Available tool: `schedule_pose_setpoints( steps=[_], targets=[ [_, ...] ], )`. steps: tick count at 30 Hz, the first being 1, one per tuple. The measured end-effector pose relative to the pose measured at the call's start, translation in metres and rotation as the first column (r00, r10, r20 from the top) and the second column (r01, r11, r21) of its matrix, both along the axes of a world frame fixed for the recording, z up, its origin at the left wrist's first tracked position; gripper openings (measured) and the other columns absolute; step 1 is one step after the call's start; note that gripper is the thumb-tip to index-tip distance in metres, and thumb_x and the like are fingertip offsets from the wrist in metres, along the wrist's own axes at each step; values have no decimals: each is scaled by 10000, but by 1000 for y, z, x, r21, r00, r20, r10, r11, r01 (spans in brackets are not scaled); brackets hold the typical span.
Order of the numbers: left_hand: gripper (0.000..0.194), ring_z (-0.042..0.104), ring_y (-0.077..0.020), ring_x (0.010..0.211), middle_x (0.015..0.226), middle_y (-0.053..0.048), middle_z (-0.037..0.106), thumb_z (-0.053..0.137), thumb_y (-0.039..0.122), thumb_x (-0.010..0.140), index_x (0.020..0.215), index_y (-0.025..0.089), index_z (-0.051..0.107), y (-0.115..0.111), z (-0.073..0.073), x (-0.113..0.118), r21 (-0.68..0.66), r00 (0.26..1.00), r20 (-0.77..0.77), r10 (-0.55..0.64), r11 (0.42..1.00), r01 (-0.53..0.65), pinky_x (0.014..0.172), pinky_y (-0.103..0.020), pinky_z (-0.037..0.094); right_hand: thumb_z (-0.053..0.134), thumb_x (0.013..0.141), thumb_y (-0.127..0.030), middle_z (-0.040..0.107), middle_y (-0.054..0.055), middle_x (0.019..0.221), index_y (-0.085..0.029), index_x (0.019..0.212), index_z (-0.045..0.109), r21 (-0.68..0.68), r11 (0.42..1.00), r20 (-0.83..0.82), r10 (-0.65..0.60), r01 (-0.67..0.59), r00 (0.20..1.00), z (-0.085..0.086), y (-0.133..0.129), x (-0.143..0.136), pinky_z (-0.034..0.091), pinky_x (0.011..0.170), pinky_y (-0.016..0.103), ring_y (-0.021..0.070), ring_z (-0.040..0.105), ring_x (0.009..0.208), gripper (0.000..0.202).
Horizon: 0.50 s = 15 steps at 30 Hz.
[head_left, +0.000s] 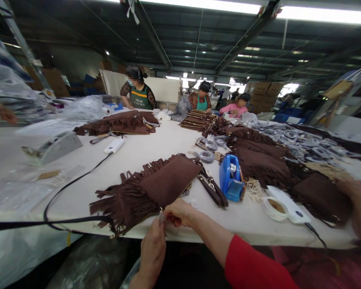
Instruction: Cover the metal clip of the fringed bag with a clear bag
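A brown fringed bag (168, 180) lies on the white table before me, its fringe spread to the left and a gold zipper along its near edge. At the bag's near edge, my left hand (154, 243) is closed in a pinch around a small pale piece too small to name. My right hand (180, 212) meets it there, its fingers pinched together at the zipper; whatever they hold is hidden. A dark brown strap (212, 186) with metal clasps lies just right of the bag. Beyond it stands a blue tape dispenser (231, 178).
Another person's hand (356, 196) is at the brown bags on the right; another hand (1, 112) shows at the left edge. A white tape roll (275, 208), a white corded device (290, 206) and a black cable (75, 180) lie about. Several co-workers sit across the table.
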<state>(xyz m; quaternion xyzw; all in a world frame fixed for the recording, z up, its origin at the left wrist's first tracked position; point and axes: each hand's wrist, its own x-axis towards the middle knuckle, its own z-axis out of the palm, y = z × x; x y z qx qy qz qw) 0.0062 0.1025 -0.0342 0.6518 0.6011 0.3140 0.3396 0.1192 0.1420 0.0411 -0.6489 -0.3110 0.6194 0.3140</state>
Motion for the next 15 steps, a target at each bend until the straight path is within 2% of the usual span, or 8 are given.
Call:
schedule_pose_setpoints(
  steps=[4, 7, 9, 10, 12, 14, 15],
  targets=[
    [290, 488, -164, 499, 525, 6, 491, 305, 424, 807, 686, 215, 465, 2, 9, 2, -114, 983, 178, 37, 993, -17, 499, -265, 327, 494, 541, -70, 441, -27, 351, -139, 418, 516, 30, 1000, -15, 8, -8, 1000, 6, -10, 7, 208, 323, 203, 71, 332, 307, 143],
    [351, 387, -116, 422, 460, 46, 394, 287, 492, 780, 598, 214, 401, 0, 18, 8, -206, 943, 315, 103, 978, -38, 441, -233, 300, 501, 573, -125, 495, -25, 445, -134, 540, 581, 162, 986, 2, -47, 46, 999, 8, -30, 21, 234, 356, 202, 71, 366, 367, 87],
    [381, 352, -91, 410, 471, 55, 389, 315, 539, 752, 595, 204, 407, -2, 23, 12, -252, 909, 388, 149, 967, -51, 421, -212, 282, 512, 610, -184, 507, -35, 497, -145, 649, 613, 272, 956, 41, -128, 112, 991, 9, -46, 42, 260, 393, 206, 72, 374, 411, 115],
    [400, 347, -83, 412, 484, 55, 401, 336, 566, 733, 600, 198, 418, -3, 25, 13, -266, 893, 419, 165, 963, -53, 417, -205, 279, 524, 632, -231, 508, -37, 514, -152, 699, 624, 354, 922, 84, -199, 158, 976, 11, -54, 57, 281, 416, 212, 78, 382, 435, 145],
    [452, 335, -69, 409, 487, 54, 414, 397, 628, 680, 590, 187, 435, -6, 28, 14, -291, 852, 487, 190, 956, -46, 409, -196, 274, 534, 672, -358, 550, -16, 583, -162, 792, 638, 560, 795, 212, -410, 234, 887, 16, -65, 94, 350, 490, 236, 110, 443, 514, 253],
    [506, 337, -63, 406, 475, 49, 435, 497, 679, 596, 578, 175, 461, -7, 25, 12, -330, 799, 556, 227, 943, -38, 401, -190, 270, 490, 707, -456, 624, 40, 746, -159, 884, 635, 726, 649, 347, -630, 226, 695, 24, -70, 136, 417, 611, 281, 167, 530, 670, 375],
    [534, 344, -63, 402, 467, 44, 452, 548, 698, 543, 580, 169, 481, -7, 21, 10, -355, 773, 579, 259, 934, -47, 391, -187, 267, 457, 727, -463, 639, 69, 839, -152, 923, 627, 766, 608, 400, -704, 207, 587, 28, -70, 156, 430, 679, 304, 193, 551, 763, 406]
  ],
)
